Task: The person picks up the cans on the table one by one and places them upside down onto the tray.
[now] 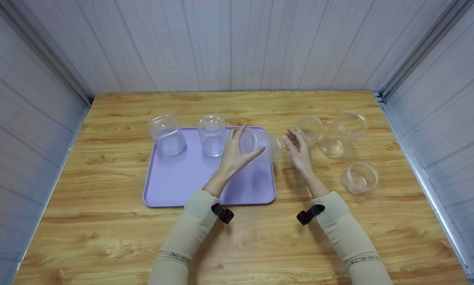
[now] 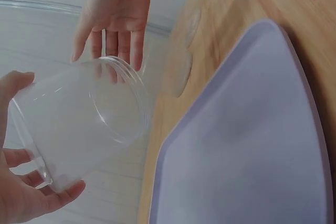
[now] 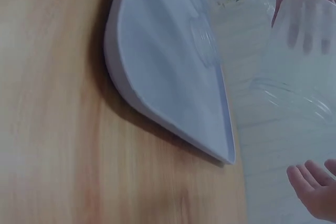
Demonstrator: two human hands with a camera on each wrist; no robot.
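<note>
My left hand grips a clear plastic tub by its base end, thumb on one side and fingers on the other. The tub lies sideways above the right part of a purple tray, its ridged rim pointing right. In the left wrist view the see-through tub tilts in the left hand's grasp. Just beyond the rim is my right hand, fingers loosely bent and holding nothing. The right wrist view also shows a gap between this hand and the rim.
Two clear tubs, one at the back left and one at back centre, stand bottom-up on the tray. Right of the tray, more clear tubs stand on the wooden table, one nearer the front. Pale panel walls enclose the table.
</note>
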